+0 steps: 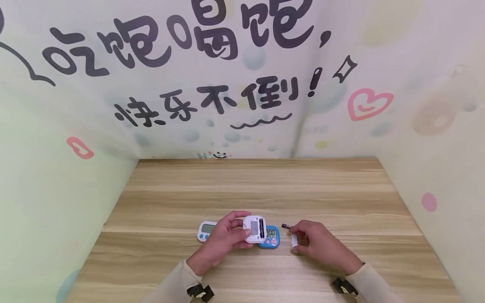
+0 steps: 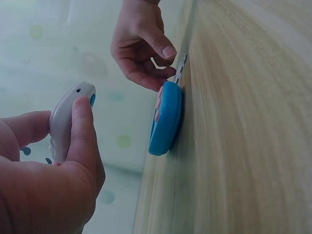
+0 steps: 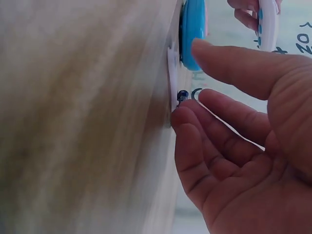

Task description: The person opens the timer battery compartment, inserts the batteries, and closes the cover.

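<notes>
My left hand (image 1: 226, 236) grips a white digital timer (image 1: 249, 222), its back turned up with the battery slot uncovered and a dark battery-like shape inside. Beneath and beside it lies a blue timer (image 1: 275, 243) with a display and pink buttons. My right hand (image 1: 316, 242) hovers low over the table, its thumb apart from loosely bent fingers in the right wrist view. A small white battery cover (image 3: 171, 73) lies flat on the wood by those fingertips; whether they touch it I cannot tell. Just beyond is a dark small battery (image 3: 183, 95), near the right fingertips.
Another white timer (image 1: 207, 228) with blue buttons lies left of the blue one, partly hidden by my left hand. The wood-grain table (image 1: 242, 185) meets printed walls (image 1: 242, 143) at the back and both sides.
</notes>
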A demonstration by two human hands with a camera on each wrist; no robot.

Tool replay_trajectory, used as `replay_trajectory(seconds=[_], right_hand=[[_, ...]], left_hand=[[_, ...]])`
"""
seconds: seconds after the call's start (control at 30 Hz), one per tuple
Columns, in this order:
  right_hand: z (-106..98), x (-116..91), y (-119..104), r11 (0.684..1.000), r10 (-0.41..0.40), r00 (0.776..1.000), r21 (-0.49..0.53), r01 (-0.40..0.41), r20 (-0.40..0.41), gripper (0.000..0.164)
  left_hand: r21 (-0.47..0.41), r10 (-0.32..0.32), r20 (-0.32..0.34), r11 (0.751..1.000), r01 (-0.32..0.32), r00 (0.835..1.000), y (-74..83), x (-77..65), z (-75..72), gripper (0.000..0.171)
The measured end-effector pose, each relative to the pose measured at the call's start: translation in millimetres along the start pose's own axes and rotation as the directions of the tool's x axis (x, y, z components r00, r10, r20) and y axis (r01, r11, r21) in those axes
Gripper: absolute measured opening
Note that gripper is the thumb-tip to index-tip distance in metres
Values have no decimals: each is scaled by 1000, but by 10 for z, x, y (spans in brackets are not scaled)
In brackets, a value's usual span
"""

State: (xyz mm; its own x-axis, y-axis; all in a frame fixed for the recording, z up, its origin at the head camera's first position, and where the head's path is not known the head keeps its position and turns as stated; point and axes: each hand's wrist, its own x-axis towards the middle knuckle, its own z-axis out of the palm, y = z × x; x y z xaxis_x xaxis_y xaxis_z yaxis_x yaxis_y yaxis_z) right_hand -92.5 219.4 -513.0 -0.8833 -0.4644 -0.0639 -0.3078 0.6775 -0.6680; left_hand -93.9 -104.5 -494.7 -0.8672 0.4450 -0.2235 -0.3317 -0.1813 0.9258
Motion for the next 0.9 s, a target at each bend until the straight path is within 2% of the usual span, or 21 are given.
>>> replay_trajectory(seconds=[0.4, 0.63, 0.77, 0.9], right_hand=[[56, -15, -47, 992, -86, 996, -89, 88, 28, 40], [55, -24, -75, 990, -54, 997, -130, 62, 62, 51], [63, -25, -111, 983, 6, 999, -182, 4, 53, 50], [69, -21, -148, 971, 80, 996, -228, -72, 26, 57]], left_hand=[[-5, -3, 0, 1000, 3, 1000, 6, -15, -1, 63], [-3, -5, 6, 1000, 5, 1000, 21, -27, 0, 64], [-4, -5, 8, 1000, 5, 1000, 23, -33, -1, 63], [-5, -9, 14, 1000, 9, 1000, 15, -33, -5, 65]])
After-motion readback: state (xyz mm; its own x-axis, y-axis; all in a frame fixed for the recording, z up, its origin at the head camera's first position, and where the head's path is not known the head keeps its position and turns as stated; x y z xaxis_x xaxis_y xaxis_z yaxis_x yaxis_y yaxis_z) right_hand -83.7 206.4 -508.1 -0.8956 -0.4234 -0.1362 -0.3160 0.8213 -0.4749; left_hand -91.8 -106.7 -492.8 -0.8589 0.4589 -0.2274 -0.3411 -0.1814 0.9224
